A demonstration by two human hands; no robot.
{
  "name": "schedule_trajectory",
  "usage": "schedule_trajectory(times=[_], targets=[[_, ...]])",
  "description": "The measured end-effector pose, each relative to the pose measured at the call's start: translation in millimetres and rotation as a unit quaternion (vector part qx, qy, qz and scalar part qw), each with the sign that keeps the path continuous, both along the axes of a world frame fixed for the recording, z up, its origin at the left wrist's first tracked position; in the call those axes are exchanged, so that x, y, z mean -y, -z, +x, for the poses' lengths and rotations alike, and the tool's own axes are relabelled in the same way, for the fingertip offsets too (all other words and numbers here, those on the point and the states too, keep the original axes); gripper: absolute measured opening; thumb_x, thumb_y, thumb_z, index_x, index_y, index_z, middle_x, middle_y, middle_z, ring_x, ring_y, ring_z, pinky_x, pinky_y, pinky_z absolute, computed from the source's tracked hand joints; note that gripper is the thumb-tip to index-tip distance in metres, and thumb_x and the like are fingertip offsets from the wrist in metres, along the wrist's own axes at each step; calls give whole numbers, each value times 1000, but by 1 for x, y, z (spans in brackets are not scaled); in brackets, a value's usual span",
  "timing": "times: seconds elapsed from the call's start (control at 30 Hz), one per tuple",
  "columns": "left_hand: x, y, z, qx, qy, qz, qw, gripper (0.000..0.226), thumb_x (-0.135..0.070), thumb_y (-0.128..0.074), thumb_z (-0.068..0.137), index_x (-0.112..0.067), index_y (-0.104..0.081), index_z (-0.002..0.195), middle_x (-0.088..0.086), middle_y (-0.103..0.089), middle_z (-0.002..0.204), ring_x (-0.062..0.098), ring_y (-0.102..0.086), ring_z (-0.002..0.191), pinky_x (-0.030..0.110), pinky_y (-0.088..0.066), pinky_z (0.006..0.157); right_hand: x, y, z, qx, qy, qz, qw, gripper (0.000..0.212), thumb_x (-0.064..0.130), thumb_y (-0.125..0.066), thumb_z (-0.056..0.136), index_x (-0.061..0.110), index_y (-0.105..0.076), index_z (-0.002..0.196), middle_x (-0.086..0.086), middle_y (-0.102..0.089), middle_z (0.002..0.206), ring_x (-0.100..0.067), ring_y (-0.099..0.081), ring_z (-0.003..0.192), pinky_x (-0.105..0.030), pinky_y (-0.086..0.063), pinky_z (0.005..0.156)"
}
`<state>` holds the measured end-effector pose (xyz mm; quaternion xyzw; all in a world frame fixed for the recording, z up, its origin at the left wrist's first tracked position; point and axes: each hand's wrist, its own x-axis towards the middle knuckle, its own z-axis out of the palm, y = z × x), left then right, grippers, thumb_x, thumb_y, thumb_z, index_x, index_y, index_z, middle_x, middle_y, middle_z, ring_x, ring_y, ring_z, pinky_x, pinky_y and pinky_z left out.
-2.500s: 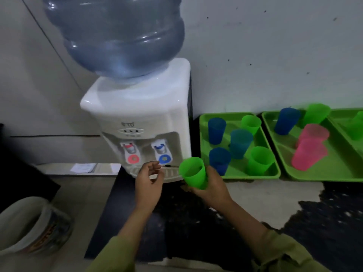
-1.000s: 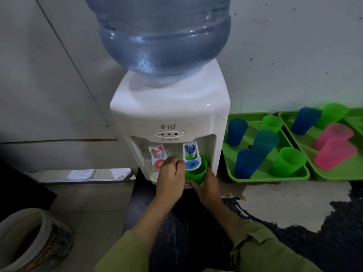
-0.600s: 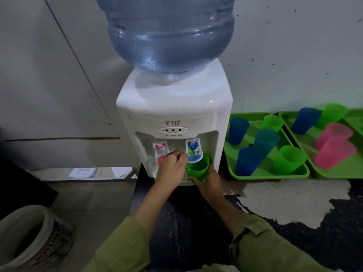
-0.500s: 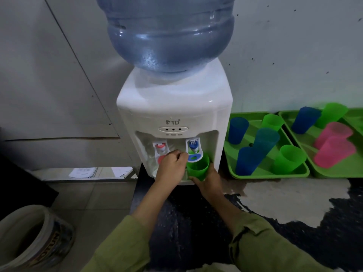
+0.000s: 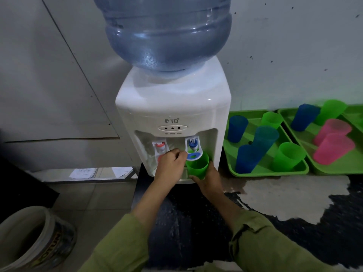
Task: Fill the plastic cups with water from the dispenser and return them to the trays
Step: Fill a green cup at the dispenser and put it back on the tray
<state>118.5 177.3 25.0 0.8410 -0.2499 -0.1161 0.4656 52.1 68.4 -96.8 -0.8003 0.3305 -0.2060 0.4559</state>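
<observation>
The right hand (image 5: 209, 176) grasps a cup (image 5: 197, 165) under the blue tap (image 5: 193, 145) to catch water; the left hand (image 5: 170, 163), clenched, pushes its lever (image 5: 194, 156).

A dark counter (image 5: 334, 236) with a pale worn patch (image 5: 290, 195) fills the lower right. On it stand the dispenser (image 5: 172, 110), centre, and at right a tray (image 5: 271, 172) beside a second tray (image 5: 339, 170).

Glossy white plastic dispenser (image 5: 172, 107), translucent blue plastic bottle (image 5: 167, 30), smooth green plastic cup (image 5: 197, 165).
</observation>
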Motion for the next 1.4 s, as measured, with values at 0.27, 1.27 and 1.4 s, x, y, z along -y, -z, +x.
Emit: schedule_trajectory(times=[0.27,1.27,1.4], targets=[[-1,0,1,9,9,9,1000,31,-21,-47,89,-14,-47,59,1,-46,53,12,-43,53,19,-29,46,1,-1,-1,-4,-5,1,1000,77,24,-83,67,9,-42,130,-12,-60,123,-27,-57,113,-34,-47,94],[-2,1,0,14,9,6,1000,31,-21,-48,90,-13,-47,59,2,-45,52,13,-41,50,22,-26,46,-3,1,-6,12,4,-8,1000,76,23,-82,69,7,-41,131,-14,-60,122,-28,-57,112,-31,-46,91],[-1,1,-1,15,13,13,1000,30,-22,-47,90,-10,-50,63,4,-47,54,14,-43,53,25,-28,48,-3,1,-6,8,8,-9,1000,74,23,-82,68,6,-42,128,-14,-61,120,-29,-57,111,-32,-46,89]])
